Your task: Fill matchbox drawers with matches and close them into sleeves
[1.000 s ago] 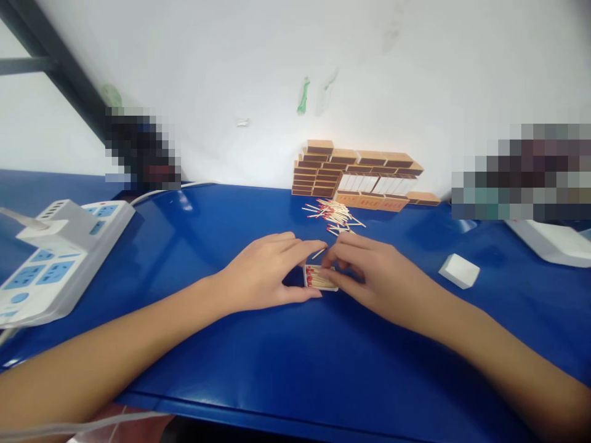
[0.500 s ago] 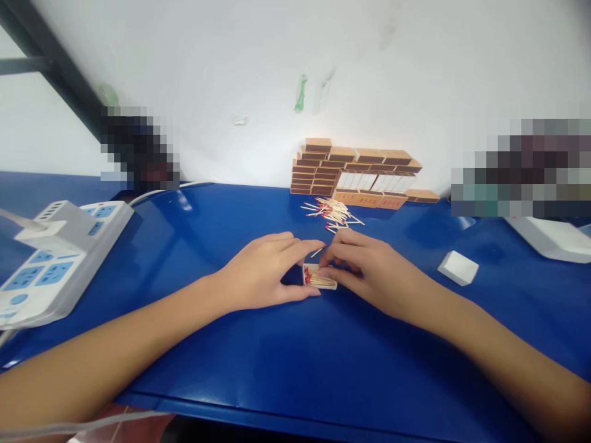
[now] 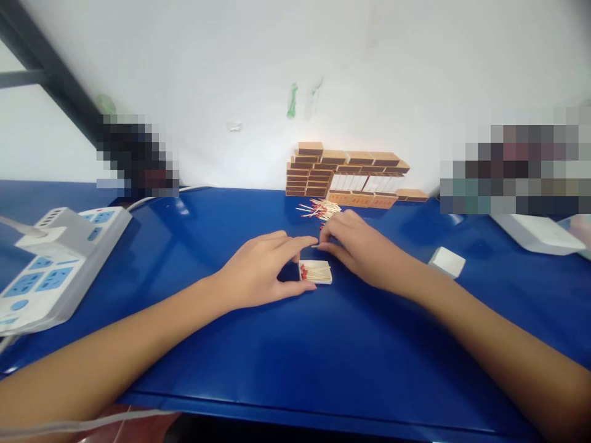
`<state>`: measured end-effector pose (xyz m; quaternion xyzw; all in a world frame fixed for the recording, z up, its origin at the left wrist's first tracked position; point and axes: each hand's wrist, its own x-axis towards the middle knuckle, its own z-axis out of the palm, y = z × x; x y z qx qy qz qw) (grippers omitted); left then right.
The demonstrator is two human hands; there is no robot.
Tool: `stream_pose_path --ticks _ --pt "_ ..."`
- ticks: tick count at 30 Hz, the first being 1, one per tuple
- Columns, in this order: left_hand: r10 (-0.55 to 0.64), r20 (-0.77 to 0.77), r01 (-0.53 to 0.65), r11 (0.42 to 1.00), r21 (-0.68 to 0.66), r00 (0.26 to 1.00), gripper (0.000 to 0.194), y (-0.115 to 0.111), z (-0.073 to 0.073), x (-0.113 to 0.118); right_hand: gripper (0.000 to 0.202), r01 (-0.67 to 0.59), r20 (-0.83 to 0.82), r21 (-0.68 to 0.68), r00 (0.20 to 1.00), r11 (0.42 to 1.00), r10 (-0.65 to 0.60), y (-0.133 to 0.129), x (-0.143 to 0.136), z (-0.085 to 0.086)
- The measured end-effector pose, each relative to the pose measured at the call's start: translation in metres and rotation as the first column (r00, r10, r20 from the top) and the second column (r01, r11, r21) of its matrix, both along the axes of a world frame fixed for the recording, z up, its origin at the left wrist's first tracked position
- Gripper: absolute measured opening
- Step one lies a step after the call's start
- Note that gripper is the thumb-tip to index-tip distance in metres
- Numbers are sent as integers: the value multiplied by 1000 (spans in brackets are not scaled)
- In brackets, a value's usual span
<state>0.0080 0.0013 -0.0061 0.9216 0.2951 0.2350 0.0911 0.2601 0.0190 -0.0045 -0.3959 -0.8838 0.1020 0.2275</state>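
Note:
On the blue table, a small white matchbox tray (image 3: 324,281) holds a layer of matches (image 3: 314,271) with their red heads to the left. My left hand (image 3: 258,267) steadies the tray, thumb along its near side and a bent finger at its far left corner; the index finger reaches out past it. Beyond the tray, my right hand (image 3: 357,246) pinches a single match (image 3: 315,247) between thumb and finger, close to my left index fingertip. Its head is not visible. A loose pile of matches (image 3: 318,209) lies farther back, partly hidden by my right hand.
Against the white wall stands a stack of matchboxes (image 3: 307,175) with a wide gap in it. A white block (image 3: 447,263) lies to the right, a larger white object (image 3: 538,234) behind it. At left is a power strip (image 3: 69,271) with a plugged-in adapter.
My right hand has moved up from inside the tray to just beyond it, now pinching a match. The matches in the tray are uncovered. My left hand stays at the tray.

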Motion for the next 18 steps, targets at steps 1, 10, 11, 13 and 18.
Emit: stream_pose_path --ticks 1,10,11,13,18 --pt "8 5 -8 1000 8 1000 61 0 0 0 14 27 -26 8 999 1000 -27 -2 3 2" --pt "-7 -22 7 1000 22 1000 31 7 0 0 21 77 -194 -66 977 995 -88 -21 -1 16" --pt "-8 -22 9 1000 26 1000 29 7 0 1 18 87 -248 -125 962 988 -116 -24 -5 17" --pt "-5 -23 6 999 37 1000 29 6 0 1 16 105 -362 -256 912 961 -196 -29 -13 17" --pt "45 15 -46 999 28 999 26 8 0 0 18 73 -394 -441 880 894 -266 -33 -23 12"
